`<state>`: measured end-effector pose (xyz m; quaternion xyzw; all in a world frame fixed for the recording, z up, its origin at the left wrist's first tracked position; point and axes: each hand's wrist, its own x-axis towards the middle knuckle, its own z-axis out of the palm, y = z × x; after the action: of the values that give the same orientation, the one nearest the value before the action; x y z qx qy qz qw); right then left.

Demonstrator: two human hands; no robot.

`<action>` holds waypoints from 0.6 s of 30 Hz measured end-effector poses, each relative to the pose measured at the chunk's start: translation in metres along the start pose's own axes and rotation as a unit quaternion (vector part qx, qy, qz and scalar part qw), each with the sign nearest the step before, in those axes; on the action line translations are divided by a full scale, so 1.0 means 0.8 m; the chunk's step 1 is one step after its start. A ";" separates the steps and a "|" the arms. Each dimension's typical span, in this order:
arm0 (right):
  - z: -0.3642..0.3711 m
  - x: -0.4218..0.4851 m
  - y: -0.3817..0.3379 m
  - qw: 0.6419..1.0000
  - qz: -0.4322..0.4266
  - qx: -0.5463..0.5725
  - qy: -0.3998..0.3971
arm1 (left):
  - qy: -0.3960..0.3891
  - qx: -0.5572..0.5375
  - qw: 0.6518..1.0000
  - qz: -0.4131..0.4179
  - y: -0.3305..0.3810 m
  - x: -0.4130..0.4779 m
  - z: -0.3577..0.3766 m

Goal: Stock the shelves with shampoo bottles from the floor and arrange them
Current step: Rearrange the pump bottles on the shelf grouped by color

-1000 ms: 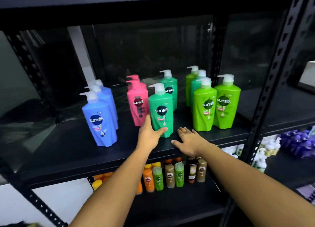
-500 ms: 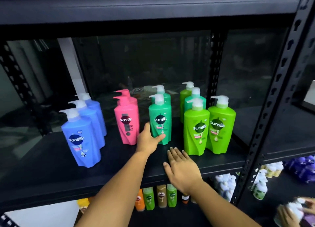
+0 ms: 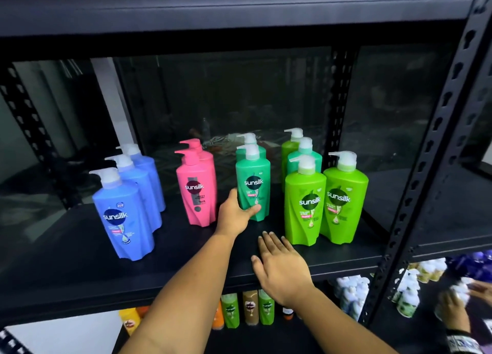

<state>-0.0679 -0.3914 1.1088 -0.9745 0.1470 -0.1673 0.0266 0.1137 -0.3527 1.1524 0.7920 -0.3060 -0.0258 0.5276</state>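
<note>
Black metal shelf (image 3: 66,247) stocked upright in colour rows: blue bottles (image 3: 123,215), pink bottles (image 3: 197,191), teal, then lime-green bottles (image 3: 304,202). Front teal bottle (image 3: 254,183) between pink and lime, still gripped low by the left hand (image 3: 234,215); right hand (image 3: 279,266) drawn back to the shelf's front edge, flat, fingers straight, holding nothing, so likely straightening rather than fresh stocking. "sunsilk" legible on front labels; finer print unreadable.
</note>
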 end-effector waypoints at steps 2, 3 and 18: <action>0.004 0.001 0.002 1.000 -0.004 0.004 0.003 | 0.000 0.001 1.000 -0.002 0.000 0.002 0.002; 0.006 0.002 0.002 1.000 -0.004 0.002 0.008 | 0.002 0.001 1.000 -0.001 0.001 0.002 0.003; 0.000 -0.020 0.017 0.991 -0.057 0.053 0.105 | -0.138 0.243 0.960 0.013 -0.022 -0.073 -0.031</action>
<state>-0.0861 -0.3994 1.1022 -0.9557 0.0838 -0.2771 0.0527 0.0835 -0.2980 1.1321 0.8812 -0.3832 -0.0532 0.2716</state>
